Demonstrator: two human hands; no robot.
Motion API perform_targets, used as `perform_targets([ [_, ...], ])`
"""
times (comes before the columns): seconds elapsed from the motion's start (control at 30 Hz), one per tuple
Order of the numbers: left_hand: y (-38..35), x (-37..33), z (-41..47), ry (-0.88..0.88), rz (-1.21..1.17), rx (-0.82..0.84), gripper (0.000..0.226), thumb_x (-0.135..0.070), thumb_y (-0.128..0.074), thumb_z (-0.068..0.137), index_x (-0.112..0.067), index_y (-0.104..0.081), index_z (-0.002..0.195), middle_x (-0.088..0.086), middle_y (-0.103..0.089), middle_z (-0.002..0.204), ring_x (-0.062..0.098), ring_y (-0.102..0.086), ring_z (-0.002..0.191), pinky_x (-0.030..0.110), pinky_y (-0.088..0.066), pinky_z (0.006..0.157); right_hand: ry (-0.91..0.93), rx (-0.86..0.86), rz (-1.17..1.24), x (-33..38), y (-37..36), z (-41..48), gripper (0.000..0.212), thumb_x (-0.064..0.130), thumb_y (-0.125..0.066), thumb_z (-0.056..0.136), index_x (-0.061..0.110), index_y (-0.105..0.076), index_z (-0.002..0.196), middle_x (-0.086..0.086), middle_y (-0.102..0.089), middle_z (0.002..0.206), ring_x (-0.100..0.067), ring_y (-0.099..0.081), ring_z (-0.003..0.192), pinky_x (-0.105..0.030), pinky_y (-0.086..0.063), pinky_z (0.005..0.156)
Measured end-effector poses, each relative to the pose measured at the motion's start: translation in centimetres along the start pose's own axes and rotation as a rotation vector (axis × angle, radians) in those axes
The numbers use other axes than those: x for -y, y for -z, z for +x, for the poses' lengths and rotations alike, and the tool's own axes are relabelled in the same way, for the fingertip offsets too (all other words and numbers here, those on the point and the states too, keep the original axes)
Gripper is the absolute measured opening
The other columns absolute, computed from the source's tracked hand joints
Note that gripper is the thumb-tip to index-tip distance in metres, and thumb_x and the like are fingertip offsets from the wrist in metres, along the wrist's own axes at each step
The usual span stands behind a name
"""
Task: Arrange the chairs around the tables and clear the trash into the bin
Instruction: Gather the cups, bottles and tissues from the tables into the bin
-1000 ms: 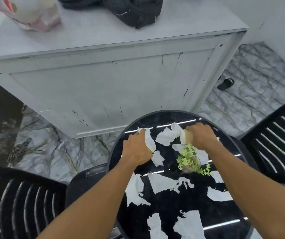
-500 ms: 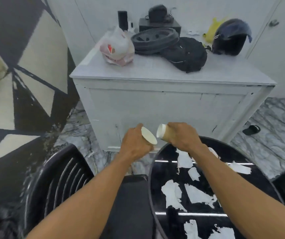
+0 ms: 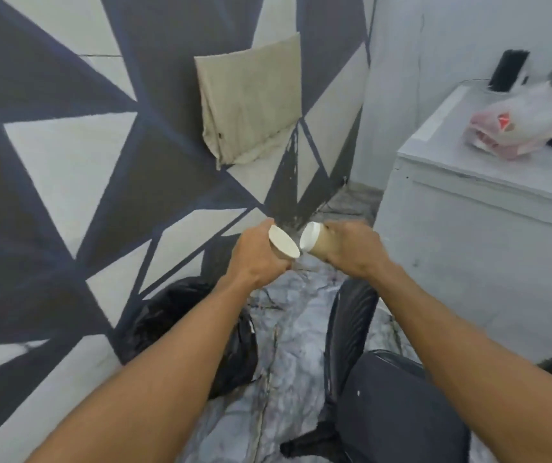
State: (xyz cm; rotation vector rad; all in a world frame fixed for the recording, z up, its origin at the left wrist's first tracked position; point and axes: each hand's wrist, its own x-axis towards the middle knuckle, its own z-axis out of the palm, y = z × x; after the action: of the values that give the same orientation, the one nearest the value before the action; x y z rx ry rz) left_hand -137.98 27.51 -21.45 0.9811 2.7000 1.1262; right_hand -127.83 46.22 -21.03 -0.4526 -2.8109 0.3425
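Round table gone from view, left hand [image 3: 254, 259] grip held a paper cup [image 3: 283, 246], right hand [image 3: 351, 250] grip held another cup [image 3: 314, 243], rims nearly touching, above black bin bag [image 3: 181, 329].

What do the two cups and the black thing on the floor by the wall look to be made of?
Left cup and right cup: likely paper, matte tan wall on the right one, white inside with a rolled rim. Black bag: probably thin plastic film, glossy and crumpled; whether a bin stands inside it cannot be told.
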Motion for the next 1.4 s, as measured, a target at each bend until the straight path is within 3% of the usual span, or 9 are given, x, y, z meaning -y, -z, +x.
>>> perform_targets([
  [0.07,2.8,4.2,-1.1,0.096,0.022,-0.038,0.05,-0.043,-0.078,0.053,-0.029,-0.054,0.094,-0.005,-0.067,0.085,0.022,-0.065,0.079,0.042,-0.058,0.066,0.078,0.043,0.039,4.6,-2.8,2.0,0.047,0.037,-0.074,0.07,0.024,-0.06,0.112,-0.004,-0.069,0.104,-0.032,-0.064,0.096,-0.037,-0.049,0.072],
  [0.2,6.6,11.0,-3.2,0.251,0.069,-0.089,0.079,-0.044,-0.081,0.055,-0.021,-0.053,0.125,0.002,-0.067,0.105,0.029,-0.063,0.098,0.037,-0.053,0.073,0.2,0.193,0.106,12.1,-8.5,4.8,0.051,0.036,-0.072,0.07,0.025,-0.056,0.117,-0.003,-0.068,0.106,-0.031,-0.062,0.1,-0.039,-0.053,0.076],
  [0.4,9.0,18.9,-4.2,0.481,0.079,-0.123,0.073,-0.023,-0.085,0.062,-0.015,-0.053,0.127,0.003,-0.062,0.102,0.03,-0.061,0.101,0.038,-0.054,0.08,0.261,0.381,0.158,17.8,-16.6,8.8,0.053,0.034,-0.073,0.067,0.025,-0.057,0.118,-0.003,-0.068,0.107,-0.03,-0.064,0.097,-0.036,-0.052,0.076],
  [0.5,9.0,22.2,-2.8,0.575,0.07,-0.138,0.071,-0.022,-0.084,0.067,-0.014,-0.053,0.13,0.007,-0.064,0.116,0.03,-0.06,0.107,0.036,-0.05,0.083,0.244,0.457,0.186,19.5,-20.6,11.7,0.052,0.033,-0.07,0.067,0.025,-0.058,0.117,-0.004,-0.069,0.105,-0.03,-0.065,0.098,-0.038,-0.055,0.078],
  [0.7,7.1,28.4,1.6,0.803,-0.014,-0.119,0.076,-0.029,-0.085,0.059,-0.029,-0.053,0.128,-0.002,-0.065,0.115,0.024,-0.06,0.112,0.026,-0.047,0.081,0.174,0.618,0.199,20.7,-27.6,17.1,0.049,0.036,-0.071,0.072,0.019,-0.057,0.116,-0.006,-0.068,0.106,-0.029,-0.063,0.1,-0.039,-0.054,0.081],
  [0.8,6.0,31.0,3.7,0.895,-0.061,-0.147,0.093,-0.027,-0.087,0.063,-0.024,-0.042,0.144,0.005,-0.058,0.131,0.026,-0.05,0.126,0.025,-0.041,0.089,0.137,0.656,0.196,20.4,-30.3,19.0,0.052,0.039,-0.072,0.072,0.019,-0.057,0.118,-0.006,-0.068,0.109,-0.029,-0.062,0.102,-0.039,-0.053,0.084],
  [0.93,4.9,33.6,5.8,0.931,-0.05,-0.079,0.12,-0.03,-0.09,0.064,-0.024,-0.015,0.158,0.009,-0.041,0.153,0.028,-0.032,0.143,0.04,-0.038,0.112,0.113,0.701,0.173,19.9,-32.7,20.2,0.057,0.038,-0.074,0.072,0.018,-0.058,0.122,-0.007,-0.068,0.112,-0.029,-0.062,0.104,-0.038,-0.053,0.086],
  [1.07,3.8,34.9,6.3,0.949,-0.014,-0.02,0.105,-0.023,-0.083,0.075,-0.024,-0.018,0.158,0.01,-0.039,0.154,0.028,-0.034,0.143,0.041,-0.038,0.112,0.096,0.76,0.151,19.9,-34.2,21.0,0.057,0.037,-0.075,0.072,0.019,-0.057,0.124,-0.007,-0.066,0.114,-0.028,-0.062,0.104,-0.04,-0.054,0.085],
  [1.4,3.9,36.4,6.3,0.958,0.002,0.067,0.087,-0.008,-0.072,0.08,-0.017,-0.029,0.155,0.017,-0.052,0.14,0.032,-0.05,0.126,0.032,-0.045,0.09,0.044,0.807,0.142,20.8,-36.7,22.2,0.052,0.04,-0.074,0.072,0.02,-0.057,0.117,-0.007,-0.067,0.111,-0.028,-0.063,0.102,-0.038,-0.053,0.08],
])
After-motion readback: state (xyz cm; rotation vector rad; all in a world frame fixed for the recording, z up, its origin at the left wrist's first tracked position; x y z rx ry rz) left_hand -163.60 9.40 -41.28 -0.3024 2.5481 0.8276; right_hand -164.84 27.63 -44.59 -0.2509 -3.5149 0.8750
